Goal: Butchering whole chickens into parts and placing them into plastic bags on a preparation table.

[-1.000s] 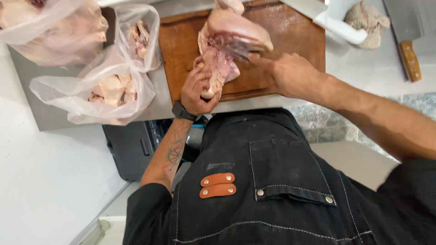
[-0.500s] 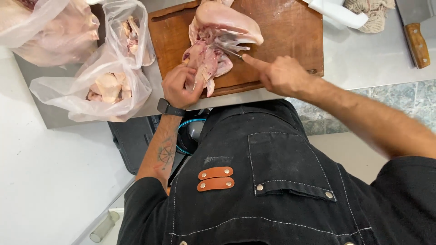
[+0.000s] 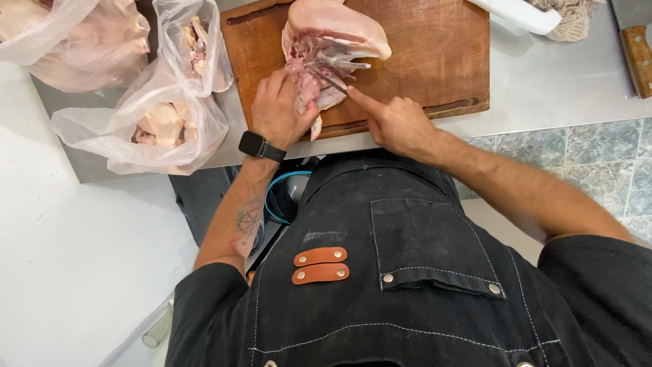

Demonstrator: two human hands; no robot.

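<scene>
Raw chicken carcass [image 3: 333,41] lies on the wooden cutting board [image 3: 435,47], toward the board's left half, cavity side facing the person. Left hand [image 3: 278,112] is clamped on the carcass's lower flap, fingers wrapped over the meat at the board's near edge. Right hand [image 3: 394,122] is closed around a knife [image 3: 326,78], forefinger laid along the spine, blade tip set into the cavity. Board's right half is bare wood; its near edge sits close to the edge of the steel surface [image 3: 543,88]. Left of the board, open room is taken up by plastic bags of chicken pieces [image 3: 170,122], touching or just beside the board's left edge. A cleaver with wooden handle [image 3: 635,54] lies at far right, well apart from both hands.
</scene>
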